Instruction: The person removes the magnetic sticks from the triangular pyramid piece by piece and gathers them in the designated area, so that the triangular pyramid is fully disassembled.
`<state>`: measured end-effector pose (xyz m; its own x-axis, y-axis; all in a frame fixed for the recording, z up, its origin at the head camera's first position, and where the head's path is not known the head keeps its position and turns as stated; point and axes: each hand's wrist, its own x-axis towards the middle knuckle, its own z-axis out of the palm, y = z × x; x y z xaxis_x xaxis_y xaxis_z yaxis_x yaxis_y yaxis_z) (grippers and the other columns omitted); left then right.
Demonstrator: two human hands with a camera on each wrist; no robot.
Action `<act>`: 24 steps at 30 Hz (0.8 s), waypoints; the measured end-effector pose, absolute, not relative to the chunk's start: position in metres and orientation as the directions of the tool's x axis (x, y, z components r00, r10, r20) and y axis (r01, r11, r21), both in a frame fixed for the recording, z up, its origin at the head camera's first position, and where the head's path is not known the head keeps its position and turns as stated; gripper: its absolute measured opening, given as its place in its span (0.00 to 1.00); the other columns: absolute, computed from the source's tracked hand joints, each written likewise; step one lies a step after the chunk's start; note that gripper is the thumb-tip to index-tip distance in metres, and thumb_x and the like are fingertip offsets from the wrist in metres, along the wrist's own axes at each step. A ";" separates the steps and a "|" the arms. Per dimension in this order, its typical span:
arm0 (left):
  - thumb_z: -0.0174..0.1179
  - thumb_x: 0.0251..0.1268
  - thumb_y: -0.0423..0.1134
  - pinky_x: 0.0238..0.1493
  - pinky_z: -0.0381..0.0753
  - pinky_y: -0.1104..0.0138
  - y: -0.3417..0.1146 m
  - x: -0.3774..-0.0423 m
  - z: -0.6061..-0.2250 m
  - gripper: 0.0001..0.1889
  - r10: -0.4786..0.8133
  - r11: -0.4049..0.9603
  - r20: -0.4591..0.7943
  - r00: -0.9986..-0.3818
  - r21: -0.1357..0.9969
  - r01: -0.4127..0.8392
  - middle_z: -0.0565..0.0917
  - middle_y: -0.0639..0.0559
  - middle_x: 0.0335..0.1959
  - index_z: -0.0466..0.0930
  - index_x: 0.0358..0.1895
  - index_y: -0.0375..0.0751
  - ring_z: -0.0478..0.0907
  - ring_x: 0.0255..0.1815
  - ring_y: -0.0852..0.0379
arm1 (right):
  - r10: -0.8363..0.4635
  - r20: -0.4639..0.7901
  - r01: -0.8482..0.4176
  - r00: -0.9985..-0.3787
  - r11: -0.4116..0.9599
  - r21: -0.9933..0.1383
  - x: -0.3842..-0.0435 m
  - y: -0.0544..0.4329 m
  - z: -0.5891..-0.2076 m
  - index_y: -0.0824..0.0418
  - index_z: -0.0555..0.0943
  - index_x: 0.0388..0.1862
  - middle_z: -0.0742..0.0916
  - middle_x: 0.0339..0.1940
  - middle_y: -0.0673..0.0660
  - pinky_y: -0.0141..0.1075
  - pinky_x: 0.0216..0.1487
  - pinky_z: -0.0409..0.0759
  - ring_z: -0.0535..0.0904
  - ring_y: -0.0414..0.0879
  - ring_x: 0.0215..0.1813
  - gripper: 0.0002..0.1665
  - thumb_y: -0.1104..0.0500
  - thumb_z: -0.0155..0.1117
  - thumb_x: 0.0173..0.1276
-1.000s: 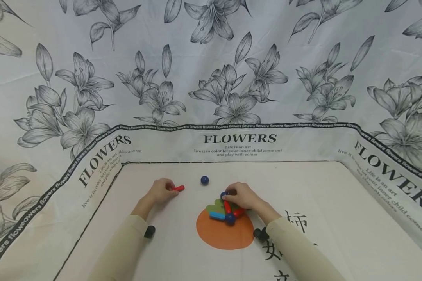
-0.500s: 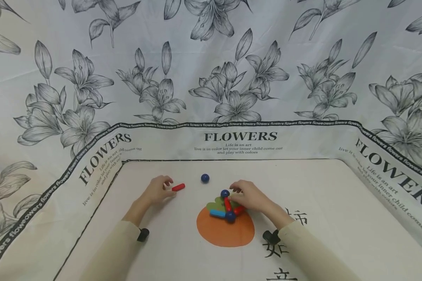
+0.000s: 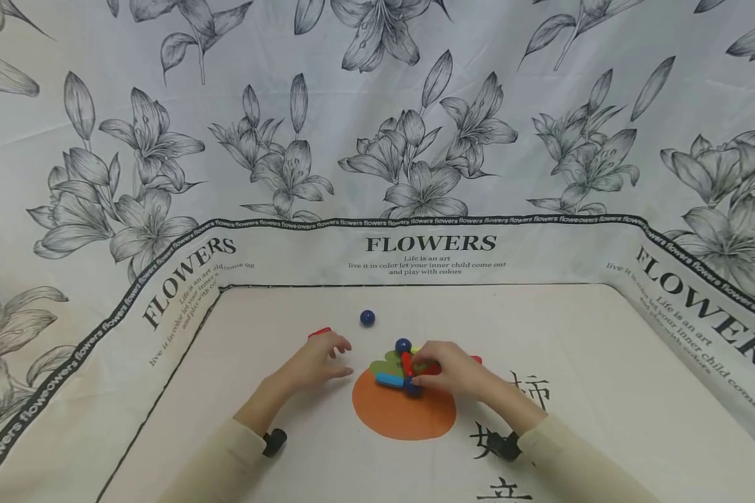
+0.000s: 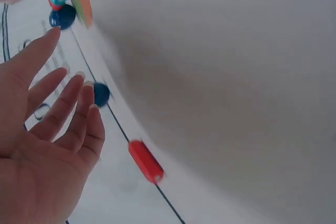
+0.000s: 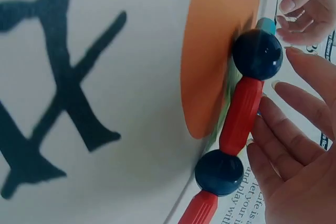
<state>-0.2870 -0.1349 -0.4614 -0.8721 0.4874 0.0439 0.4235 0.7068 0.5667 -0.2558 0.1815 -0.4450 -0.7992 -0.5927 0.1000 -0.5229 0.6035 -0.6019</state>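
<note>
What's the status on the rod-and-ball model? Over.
Left hand empty, near the model. Right hand at it, contact unclear. Its pieces joined. Loose red rod, loose blue ball: seemingly not in the way.

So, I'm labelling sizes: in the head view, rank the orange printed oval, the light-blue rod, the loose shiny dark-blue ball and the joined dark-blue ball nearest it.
Orange printed oval
Light-blue rod
Loose dark-blue ball and joined dark-blue ball: too alike to rank
</note>
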 end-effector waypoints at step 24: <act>0.72 0.65 0.44 0.46 0.78 0.73 -0.071 -0.275 -0.467 0.13 0.602 0.667 -0.085 -0.794 0.600 0.442 0.80 0.63 0.37 0.86 0.50 0.48 0.75 0.42 0.61 | -0.634 0.106 -0.556 -0.766 0.572 -0.603 -0.251 0.176 -0.456 0.56 0.89 0.46 0.85 0.39 0.49 0.37 0.46 0.81 0.77 0.46 0.44 0.12 0.54 0.75 0.66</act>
